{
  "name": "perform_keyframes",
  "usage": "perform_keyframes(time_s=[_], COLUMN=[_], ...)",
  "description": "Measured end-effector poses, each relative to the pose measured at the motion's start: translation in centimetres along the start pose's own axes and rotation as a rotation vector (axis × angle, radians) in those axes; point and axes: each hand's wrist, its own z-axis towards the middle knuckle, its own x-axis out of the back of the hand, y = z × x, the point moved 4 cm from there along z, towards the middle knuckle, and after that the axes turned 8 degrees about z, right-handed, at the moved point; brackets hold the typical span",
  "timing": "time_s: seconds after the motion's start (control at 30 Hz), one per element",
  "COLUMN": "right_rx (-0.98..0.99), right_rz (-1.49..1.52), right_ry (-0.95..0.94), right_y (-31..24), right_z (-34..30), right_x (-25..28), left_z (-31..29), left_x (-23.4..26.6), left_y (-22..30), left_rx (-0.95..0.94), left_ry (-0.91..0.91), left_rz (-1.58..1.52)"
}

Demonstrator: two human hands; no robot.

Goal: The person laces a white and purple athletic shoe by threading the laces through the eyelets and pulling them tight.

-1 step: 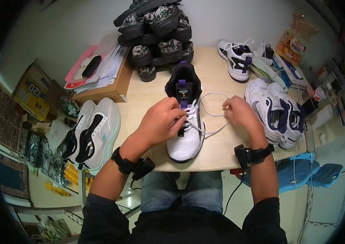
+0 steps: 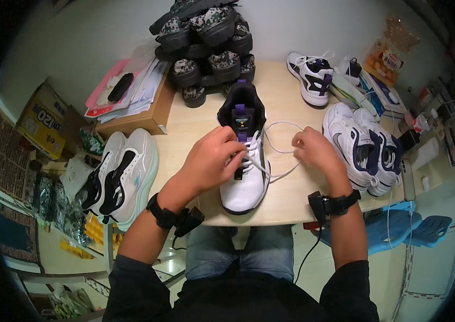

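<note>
A white sneaker (image 2: 242, 193) with a black collar lining and purple tabs lies in front of me, its toe toward me. My left hand (image 2: 214, 158) is at its lacing, fingers closed in a pinch on the white shoelace (image 2: 286, 173). To the right of the sneaker, my right hand (image 2: 316, 150) also pinches the lace, which loops loosely across the table between the hands. My left fingers cover part of the tongue and eyelets. The exact grip of my right fingertips is small and partly hidden.
A similar sneaker (image 2: 314, 83) stands at the back right. White-and-navy sneakers (image 2: 345, 139) are on the right, grey-white running shoes (image 2: 136, 182) on the left. Camouflage shoes (image 2: 214, 24) are stacked at the back, beside a cardboard box (image 2: 155, 115) bearing papers. The table edge (image 2: 286, 221) is near me.
My right hand has shifted very slightly to the left. My left hand and the sneaker look the same.
</note>
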Motion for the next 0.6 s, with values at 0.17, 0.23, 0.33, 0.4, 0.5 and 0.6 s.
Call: perform_keyframes(time_s=[0.17,0.23,0.33,0.4,0.5,0.6], right_rx=[0.208,-0.102,-0.111,-0.102,-0.065,-0.038], right_rz=[-0.178,0.524,1.28,1.463,1.462,1.436], right_ry=[0.111,0.087,0.204,0.276,0.306,0.375], right_y=[0.5,1.5,-1.0,-3.9,-5.9,-6.9], right_z=[0.0,0.5,0.0,-0.7,-0.8,-0.6], right_x=[-1.3,-0.6,-1.2,-1.9,-2.9,-3.3], left_z=[1.0,1.3,1.2,1.2,1.7,2.0], left_x=[0.0,-0.4,-1.5,-2.5,-2.9,-3.4], left_y=[0.0,0.2,0.5,0.4,0.3,0.1], left_rx=[-0.001,-0.008,-0.047,-0.06,-0.049,-0.02], left_ry=[0.114,0.145,0.129,0.087,0.079,0.047], left_rz=[-0.004,0.015,0.383,0.48,0.446,0.376])
